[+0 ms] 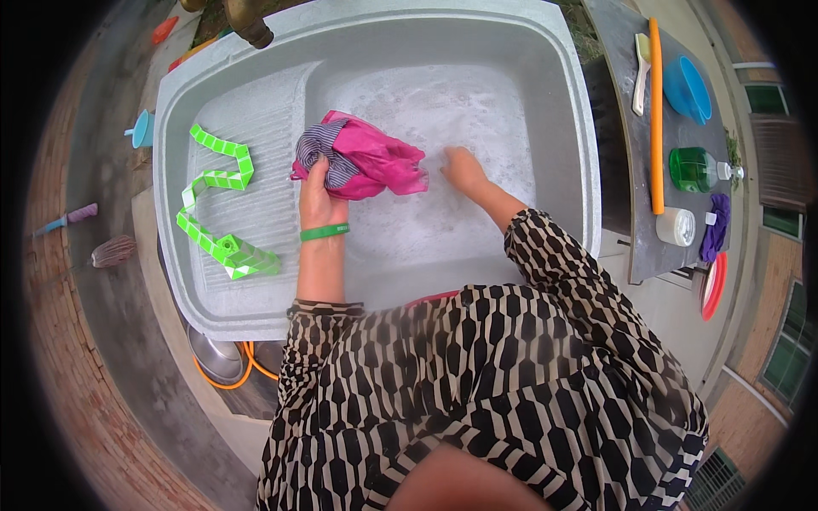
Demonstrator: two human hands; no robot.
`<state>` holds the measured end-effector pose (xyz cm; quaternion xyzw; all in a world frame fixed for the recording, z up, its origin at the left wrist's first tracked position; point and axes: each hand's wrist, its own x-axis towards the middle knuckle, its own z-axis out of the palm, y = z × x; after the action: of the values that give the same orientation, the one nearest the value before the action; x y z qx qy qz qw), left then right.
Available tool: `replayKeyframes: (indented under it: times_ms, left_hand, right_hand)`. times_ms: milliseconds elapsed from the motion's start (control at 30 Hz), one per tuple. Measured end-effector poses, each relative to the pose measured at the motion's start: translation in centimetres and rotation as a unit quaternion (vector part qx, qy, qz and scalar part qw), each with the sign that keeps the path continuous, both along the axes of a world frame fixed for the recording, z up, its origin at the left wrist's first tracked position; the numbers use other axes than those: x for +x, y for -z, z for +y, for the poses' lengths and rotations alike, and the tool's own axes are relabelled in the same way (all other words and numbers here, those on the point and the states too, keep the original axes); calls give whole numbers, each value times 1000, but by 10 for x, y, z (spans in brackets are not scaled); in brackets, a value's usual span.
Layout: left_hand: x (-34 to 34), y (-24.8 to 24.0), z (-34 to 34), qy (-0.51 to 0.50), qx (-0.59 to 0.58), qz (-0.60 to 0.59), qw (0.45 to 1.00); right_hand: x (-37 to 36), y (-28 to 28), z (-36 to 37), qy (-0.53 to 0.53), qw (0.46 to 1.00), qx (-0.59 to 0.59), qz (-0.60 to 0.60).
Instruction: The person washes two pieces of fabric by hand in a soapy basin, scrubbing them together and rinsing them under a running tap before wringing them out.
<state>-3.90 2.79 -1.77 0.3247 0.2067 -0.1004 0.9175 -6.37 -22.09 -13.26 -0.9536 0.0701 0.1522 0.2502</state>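
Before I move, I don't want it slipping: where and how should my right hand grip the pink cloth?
Probably pinch the pink cloth by its loose end, coming from the right. The left hand holds the bunched part with the striped fabric, while the loose end points toward the right hand.

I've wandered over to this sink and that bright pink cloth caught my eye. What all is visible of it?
The pink cloth looks like thin, soft fabric, bunched into a wrinkled bundle. A dark-and-white striped part shows at its left end; whether it is a separate piece is unclear. The left hand grips that end, thumb across the stripes. The bundle is held over the sink, its loose end pointing right, close to the right hand but apart from it.
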Motion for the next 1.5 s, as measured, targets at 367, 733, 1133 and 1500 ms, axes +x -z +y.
replayKeyframes:
  times_ms: [367, 733, 1133, 1500]
  left_hand:
    - [0, -3, -3, -15, 17, 14, 1000]
    - [1, 1, -2, -22, 14, 25, 999]
    - [2, 4, 1, -32, 11, 32, 999]
    - [0, 3, 1, -23, 20, 18, 999]
  right_hand:
    - [21, 15, 18, 50, 999, 12, 6]
    - [16, 8, 22, 42, 998, -3, -38]
    - [16, 15, 28, -10, 996, -8, -83]
    - [23, 3, 15, -4, 996, -75, -54]
